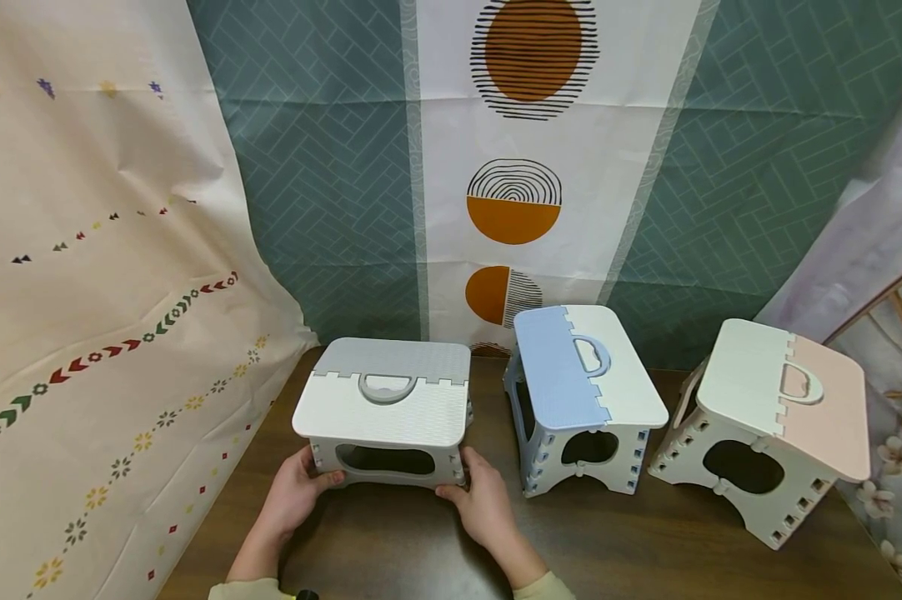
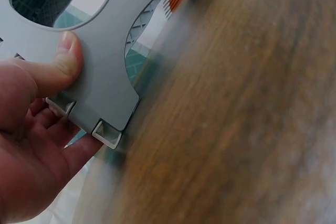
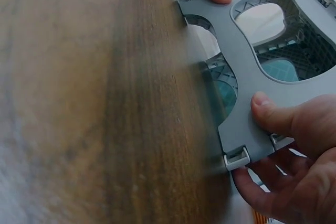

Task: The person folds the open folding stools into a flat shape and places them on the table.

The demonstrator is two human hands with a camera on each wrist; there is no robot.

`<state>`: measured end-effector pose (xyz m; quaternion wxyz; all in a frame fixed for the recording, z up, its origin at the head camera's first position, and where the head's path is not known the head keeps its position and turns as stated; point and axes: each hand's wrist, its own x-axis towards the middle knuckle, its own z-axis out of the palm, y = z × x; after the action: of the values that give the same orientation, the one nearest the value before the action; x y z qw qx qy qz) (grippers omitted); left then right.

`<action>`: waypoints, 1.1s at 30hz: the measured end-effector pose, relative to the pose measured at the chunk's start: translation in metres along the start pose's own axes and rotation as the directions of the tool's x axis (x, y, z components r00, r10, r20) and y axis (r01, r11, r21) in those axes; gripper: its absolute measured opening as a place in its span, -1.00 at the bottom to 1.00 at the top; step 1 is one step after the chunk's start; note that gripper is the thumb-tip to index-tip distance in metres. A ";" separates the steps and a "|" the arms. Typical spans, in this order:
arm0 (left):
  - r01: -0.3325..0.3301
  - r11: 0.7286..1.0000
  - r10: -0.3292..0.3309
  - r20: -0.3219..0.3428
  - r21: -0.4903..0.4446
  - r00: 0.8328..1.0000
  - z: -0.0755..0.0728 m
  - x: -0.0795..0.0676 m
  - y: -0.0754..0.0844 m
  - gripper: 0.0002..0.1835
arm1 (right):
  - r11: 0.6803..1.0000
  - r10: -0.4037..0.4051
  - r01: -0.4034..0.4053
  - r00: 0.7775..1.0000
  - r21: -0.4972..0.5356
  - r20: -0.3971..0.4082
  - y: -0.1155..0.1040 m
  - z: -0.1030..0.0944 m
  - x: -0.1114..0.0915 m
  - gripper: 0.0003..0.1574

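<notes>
A grey and white folding step stool stands unfolded at the left of the table, its grey handle loop on top. My left hand grips the stool's near left leg, thumb on the front panel and fingers round the side edge. On the near right leg, my right hand holds on the same way. The left wrist view shows the left thumb pressed on the grey panel below its oval opening. In the right wrist view the right thumb lies on the panel, with fingers curled behind the edge.
To the right stands a blue and white folding stool, unfolded. Farther right is a pink and white one, turned at an angle. All rest on a dark wooden table. Patterned cloths hang behind and at both sides.
</notes>
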<state>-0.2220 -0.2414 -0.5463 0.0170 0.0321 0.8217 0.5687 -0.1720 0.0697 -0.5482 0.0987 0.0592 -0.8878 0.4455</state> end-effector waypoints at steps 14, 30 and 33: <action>-0.006 1.000 0.006 -0.012 0.018 1.000 -0.001 -0.001 -0.001 -0.50 | 0.992 0.058 -0.058 0.998 0.112 0.003 0.002 0.000 0.000 -0.53; 0.013 1.000 -0.013 -0.012 0.013 1.000 -0.001 0.001 -0.003 -0.49 | 0.993 0.067 -0.064 0.997 0.101 -0.025 0.000 0.000 -0.002 -0.55; 0.005 1.000 -0.005 -0.012 0.021 1.000 -0.001 0.001 -0.002 -0.49 | 0.994 0.066 -0.064 0.998 0.092 -0.024 -0.001 -0.001 -0.002 -0.54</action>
<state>-0.2228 -0.2430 -0.5483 0.0133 0.0270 0.8279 0.5601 -0.1703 0.0700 -0.5476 0.0932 0.0287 -0.8666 0.4894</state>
